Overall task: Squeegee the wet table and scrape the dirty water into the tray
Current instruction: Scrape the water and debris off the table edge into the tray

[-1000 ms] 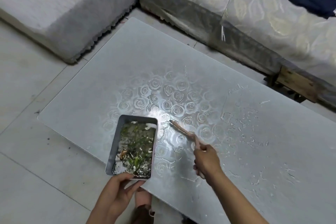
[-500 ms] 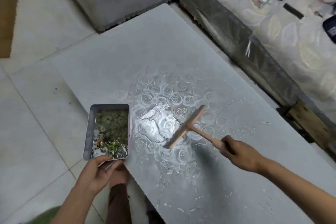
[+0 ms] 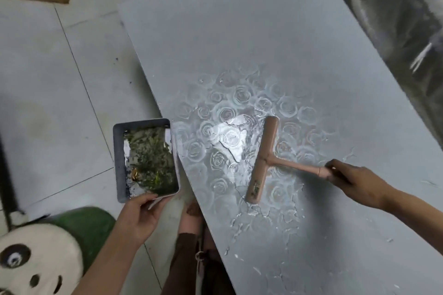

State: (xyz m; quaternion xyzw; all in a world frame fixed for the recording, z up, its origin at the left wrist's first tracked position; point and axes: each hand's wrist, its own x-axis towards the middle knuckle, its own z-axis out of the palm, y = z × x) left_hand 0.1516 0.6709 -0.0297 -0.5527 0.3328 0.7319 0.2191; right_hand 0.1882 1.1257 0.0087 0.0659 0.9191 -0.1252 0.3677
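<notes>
A right hand [image 3: 354, 181] grips the handle of a pinkish T-shaped squeegee [image 3: 262, 159], its long blade flat on the wet, rose-embossed grey worktop [image 3: 263, 43]. The left hand [image 3: 143, 213] holds a rectangular grey tray [image 3: 118, 163] of murky water and green scraps against the worktop's edge.

Home, likely living room: tiled floor [image 3: 60, 84], panda plush [image 3: 40, 256], low rose-patterned table [image 3: 263, 43].
</notes>
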